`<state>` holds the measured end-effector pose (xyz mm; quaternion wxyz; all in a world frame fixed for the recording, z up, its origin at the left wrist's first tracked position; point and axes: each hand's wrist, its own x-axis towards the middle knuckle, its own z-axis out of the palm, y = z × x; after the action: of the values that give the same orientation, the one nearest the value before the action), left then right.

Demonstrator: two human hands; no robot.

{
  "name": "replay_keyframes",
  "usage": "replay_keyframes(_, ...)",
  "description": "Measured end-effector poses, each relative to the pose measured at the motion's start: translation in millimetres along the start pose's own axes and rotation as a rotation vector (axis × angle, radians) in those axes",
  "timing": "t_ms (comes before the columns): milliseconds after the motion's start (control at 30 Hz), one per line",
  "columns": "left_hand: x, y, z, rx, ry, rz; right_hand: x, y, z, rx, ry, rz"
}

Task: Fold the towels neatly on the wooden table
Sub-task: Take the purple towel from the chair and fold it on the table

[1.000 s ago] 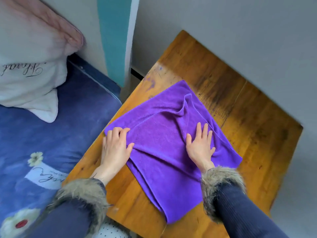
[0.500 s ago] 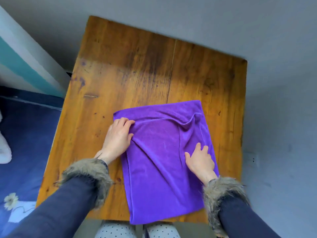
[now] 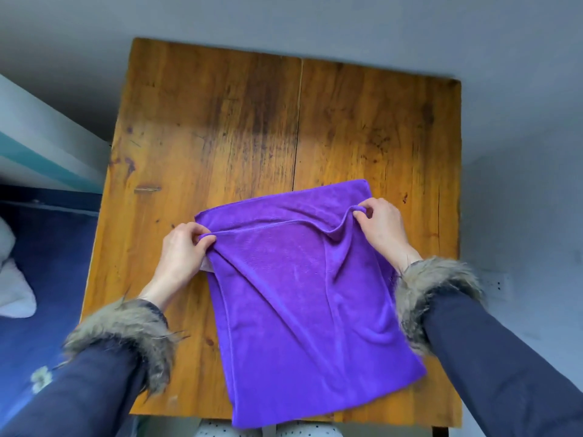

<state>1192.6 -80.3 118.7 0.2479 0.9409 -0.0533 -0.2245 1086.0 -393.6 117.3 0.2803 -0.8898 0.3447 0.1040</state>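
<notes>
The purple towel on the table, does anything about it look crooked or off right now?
Yes. The purple towel lies askew on the wooden table: its top layer is wrinkled, and its near edge hangs over the table's front edge. The left hand and right hand each pinch a top-layer corner.

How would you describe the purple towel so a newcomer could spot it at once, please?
On the near half of the wooden table lies the purple towel, its top layer's corners pinched by the left hand and right hand. It is the only vivid purple cloth there.
</notes>
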Motion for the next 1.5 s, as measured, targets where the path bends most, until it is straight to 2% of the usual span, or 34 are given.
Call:
replay_keyframes(133, -0.4, 5.3, -2.3, -0.033, 0.076, 0.058, -1.9, 5.7, -6.8, 0.11, 0.214, -0.042)
replay_keyframes(200, 2.5, 6.9, -1.5, -0.03, 0.091, 0.092, -0.3, 9.2, -9.0, 0.122, 0.253, -0.093)
replay_keyframes(300, 10.5, 4.6, 2.0, -0.031, 0.064, 0.083, 12.9, 10.4, -11.4, 0.082, 0.192, -0.202)
replay_keyframes(500, 15.5, 11.5, 8.4, -0.037, 0.117, 0.066, 41.7, 2.4, -10.9, -0.079, -0.051, -0.343)
replay_keyframes(567, 15.9, 13.7, 7.6, -0.036, 0.111, 0.087, 45.9, 0.3, -11.7, -0.063, -0.06, -0.323)
replay_keyframes(700, 15.7, 15.7, 1.8, -0.057, 0.101, 0.142, 50.1, -6.5, -16.0, 0.138, -0.082, -0.174)
replay_keyframes(900, 6.7, 20.1, -10.8, -0.107, 0.101, 0.158, 48.6, -9.9, -29.1, 0.406, -0.231, 0.078)
replay_keyframes(1000, -6.6, 22.3, -22.5, -0.157, 0.13, 0.14, 36.6, -12.0, -41.9, 0.487, -0.287, 0.127)
replay_keyframes(1233, -40.1, 14.2, -52.3, -0.268, 0.168, 0.083, -18.2, -18.1, -95.8, 0.589, -0.384, 0.076)
replay_keyframes(1367, -51.5, 20.4, -73.8, -0.304, 0.158, 0.129, -55.2, -27.6, -127.9, 0.53, -0.3, -0.014)
replay_keyframes(1500, -61.8, 30.3, -97.2, -0.359, 0.135, 0.206, -88.3, -35.8, -143.2, 0.495, -0.14, -0.077)
